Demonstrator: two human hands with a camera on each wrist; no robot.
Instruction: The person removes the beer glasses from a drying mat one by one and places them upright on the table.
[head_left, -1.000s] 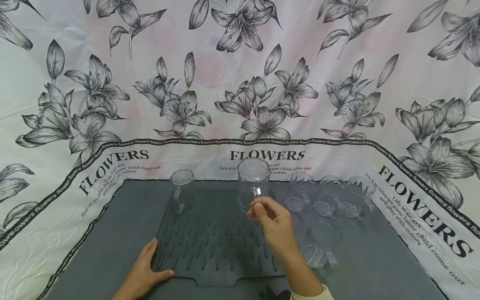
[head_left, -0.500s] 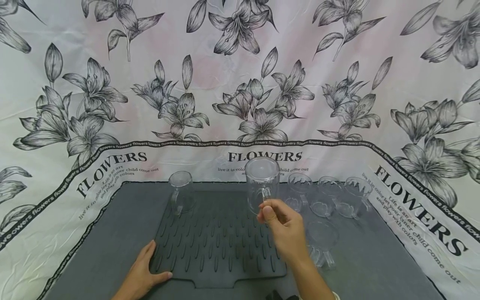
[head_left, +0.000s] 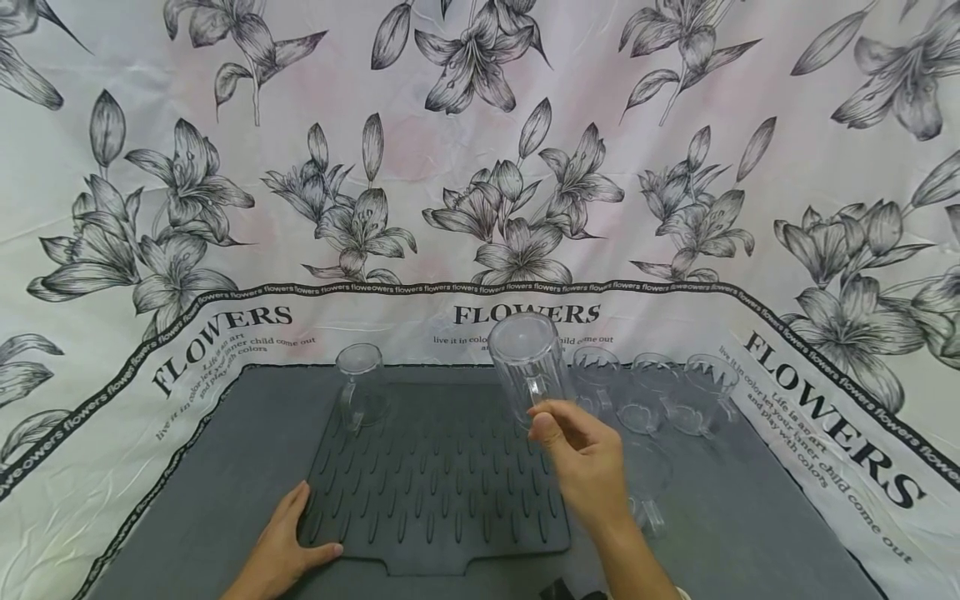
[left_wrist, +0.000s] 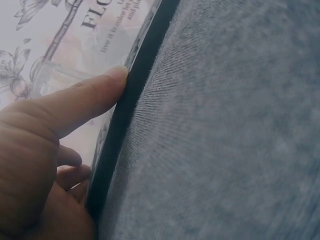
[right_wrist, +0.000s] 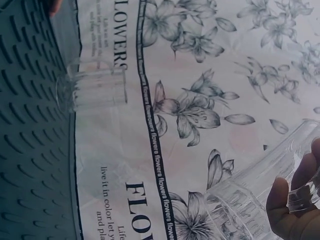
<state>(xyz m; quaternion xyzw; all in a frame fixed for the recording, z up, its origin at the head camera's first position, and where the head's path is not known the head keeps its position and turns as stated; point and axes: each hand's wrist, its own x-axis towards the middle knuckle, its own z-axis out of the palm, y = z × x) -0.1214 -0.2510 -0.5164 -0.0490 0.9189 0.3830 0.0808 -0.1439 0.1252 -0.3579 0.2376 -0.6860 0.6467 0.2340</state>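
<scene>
My right hand (head_left: 585,454) pinches the handle of a clear glass mug (head_left: 523,354), lifted above the right back part of a dark ridged draining mat (head_left: 431,512). The mug tilts and looks bottom up. In the right wrist view, curled fingers (right_wrist: 292,215) meet its handle. My left hand (head_left: 279,542) rests at the mat's front left corner, its thumb (left_wrist: 85,97) against the front edge and its fingers along the left side. Another glass mug (head_left: 362,387) stands on the mat's back left corner, handle towards the front.
Right of the mat stand several clear glass mugs (head_left: 701,396) on the grey tabletop (head_left: 757,517); my right arm partly covers the nearest one (head_left: 648,479). A white cloth (head_left: 525,208) printed with flowers hangs behind. A small dark object (head_left: 558,590) shows at the bottom edge.
My right hand has moved to the right with the glass mug, which has gone from upright-standing to tilted. My left hand stays at the mat's corner.
</scene>
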